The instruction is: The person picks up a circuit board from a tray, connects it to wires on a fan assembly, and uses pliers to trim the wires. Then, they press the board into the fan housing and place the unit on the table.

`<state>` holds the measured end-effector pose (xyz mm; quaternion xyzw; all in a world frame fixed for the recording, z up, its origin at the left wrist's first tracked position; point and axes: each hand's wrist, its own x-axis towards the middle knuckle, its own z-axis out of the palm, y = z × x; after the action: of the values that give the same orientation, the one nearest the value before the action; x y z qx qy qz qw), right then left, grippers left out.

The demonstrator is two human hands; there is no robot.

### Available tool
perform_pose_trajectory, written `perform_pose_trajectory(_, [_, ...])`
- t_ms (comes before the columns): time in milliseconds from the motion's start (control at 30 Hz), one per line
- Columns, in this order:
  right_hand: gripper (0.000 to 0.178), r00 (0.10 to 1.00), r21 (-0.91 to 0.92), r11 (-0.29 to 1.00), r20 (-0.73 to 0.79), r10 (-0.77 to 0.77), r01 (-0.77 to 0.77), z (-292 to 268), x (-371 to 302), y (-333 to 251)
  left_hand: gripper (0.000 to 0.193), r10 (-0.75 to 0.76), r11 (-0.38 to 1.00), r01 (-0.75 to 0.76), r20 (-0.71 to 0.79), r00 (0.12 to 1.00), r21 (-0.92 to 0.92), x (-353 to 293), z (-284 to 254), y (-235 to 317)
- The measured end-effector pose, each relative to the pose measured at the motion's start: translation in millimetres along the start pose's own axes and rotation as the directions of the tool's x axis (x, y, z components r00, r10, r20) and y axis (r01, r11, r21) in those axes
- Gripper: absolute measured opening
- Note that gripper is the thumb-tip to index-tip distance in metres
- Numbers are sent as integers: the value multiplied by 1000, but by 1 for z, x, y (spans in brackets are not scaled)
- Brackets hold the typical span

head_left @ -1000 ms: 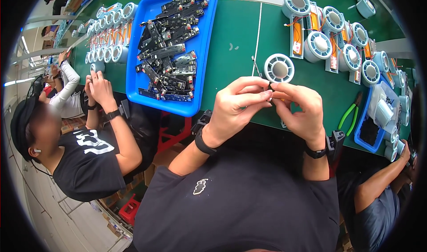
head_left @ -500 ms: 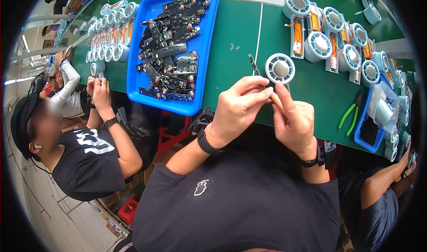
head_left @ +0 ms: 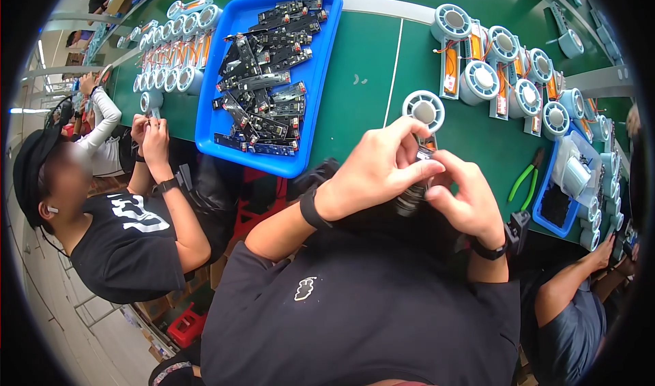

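A light-blue round fan head (head_left: 423, 108) with a grey hub lies at the table's near edge, its handle running toward me and mostly hidden by my fingers. Over the handle is a narrow dark circuit board (head_left: 424, 154), its lower end blurred. My left hand (head_left: 372, 164) is closed, its thumb and fingers pinching the board. Curled around the handle's side, my right hand (head_left: 471, 198) has its thumb and fingertips close to the board. Exact contact between the right fingertips and the board is hard to make out.
Left of my hands, a blue tray (head_left: 205, 123) holds many dark circuit boards. Fan assemblies (head_left: 479, 82) with orange parts and wires stand at right. Green-handled cutters (head_left: 523, 183) lie beside a small blue bin (head_left: 561, 230). A co-worker (head_left: 129, 239) sits at left, another at far right.
The circuit board, earlier raised between my left fingers, is now down over the fan's handle. My left hand has shifted right, and the right index finger has left the fan head.
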<state>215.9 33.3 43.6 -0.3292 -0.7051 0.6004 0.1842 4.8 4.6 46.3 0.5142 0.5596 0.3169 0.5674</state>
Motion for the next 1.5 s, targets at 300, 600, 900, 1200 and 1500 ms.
perform_pose_trajectory(300, [17,968,-102,990,225,114,-92,-30,0,-20,20,713,275,-547,214,668,791,21,1,15])
perform_pose_trajectory(600, [17,902,-577,801,-414,-119,-159,5,-10,15,13,626,541,-621,222,748,567,35,10,-2])
perform_pose_trajectory(900, [23,840,-304,953,-514,-171,8,19,-16,36,15,682,249,-595,298,668,764,32,6,3])
perform_pose_trajectory(1200, [32,811,-529,848,-485,-327,25,10,-17,39,16,628,112,-551,371,684,827,30,6,1])
perform_pose_trajectory(1500, [34,802,-472,881,-538,-260,-31,6,-16,30,16,703,116,-612,371,607,782,44,0,-4])
